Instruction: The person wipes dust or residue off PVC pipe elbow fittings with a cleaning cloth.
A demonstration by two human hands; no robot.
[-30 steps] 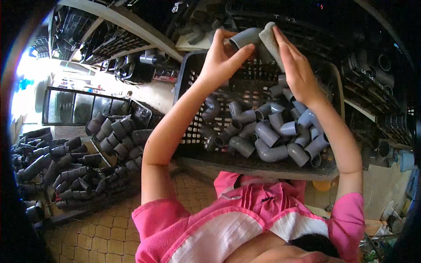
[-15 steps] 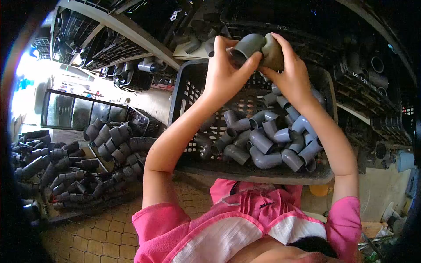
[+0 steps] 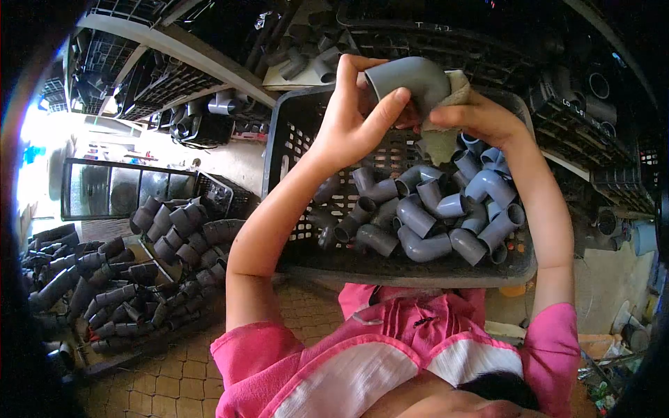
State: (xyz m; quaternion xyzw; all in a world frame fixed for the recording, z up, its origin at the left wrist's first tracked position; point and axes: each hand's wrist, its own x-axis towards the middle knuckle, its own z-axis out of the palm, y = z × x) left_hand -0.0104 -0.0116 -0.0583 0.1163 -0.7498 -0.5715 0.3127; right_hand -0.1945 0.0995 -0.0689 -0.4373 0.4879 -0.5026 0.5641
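Note:
A grey pipe elbow is held up above the far part of a black crate. My left hand grips its open left end, with the thumb on the near side. A pale, greenish cloth lies against the elbow's other end, and my right hand presses it there and hangs part of it down. Below, several loose grey elbows lie in the crate, mostly toward its right and near sides.
At the left, a large pile of dark pipe fittings stands beside a smaller black basket. Racks with black crates and more fittings line the back and right. A metal beam crosses the upper left.
The elbow has turned so more of its curved side shows. My right hand has moved down and right, and the cloth now hangs lower. The view has shifted slightly.

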